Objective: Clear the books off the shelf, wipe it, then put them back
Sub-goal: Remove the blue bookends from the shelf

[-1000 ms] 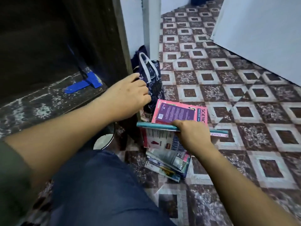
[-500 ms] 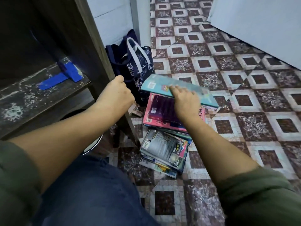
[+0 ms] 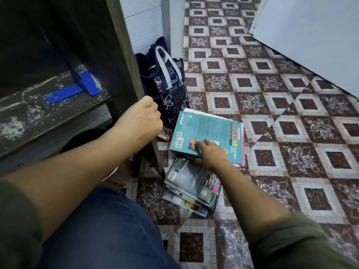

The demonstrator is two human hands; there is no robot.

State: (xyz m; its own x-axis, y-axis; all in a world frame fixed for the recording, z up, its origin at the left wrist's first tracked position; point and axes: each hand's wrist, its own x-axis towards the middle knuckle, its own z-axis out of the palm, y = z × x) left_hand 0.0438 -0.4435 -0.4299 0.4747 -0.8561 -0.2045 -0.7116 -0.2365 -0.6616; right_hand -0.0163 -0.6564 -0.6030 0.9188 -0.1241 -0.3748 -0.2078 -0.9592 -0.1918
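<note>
On patterned tile floor [image 3: 287, 98], right hand [image 3: 210, 155] fingers flat on glossy teal book [image 3: 206, 129], left hand [image 3: 141, 121] fingers curled.

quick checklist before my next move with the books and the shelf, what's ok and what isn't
1. Shelf board free of books: ok, though a blue bookend stands on it.
2. Shelf wiped: not ok, white dust patches show across it.
3. Teal book settled on the floor pile: ok, flat on top, right hand resting on it with straight fingers.
4. Lower stack tidy: not ok, books fanned and skewed.
5. Left hand free: cannot tell, fingers curled at the shelf's side panel.
6. Cloth within reach: cannot tell, none in view.
</note>
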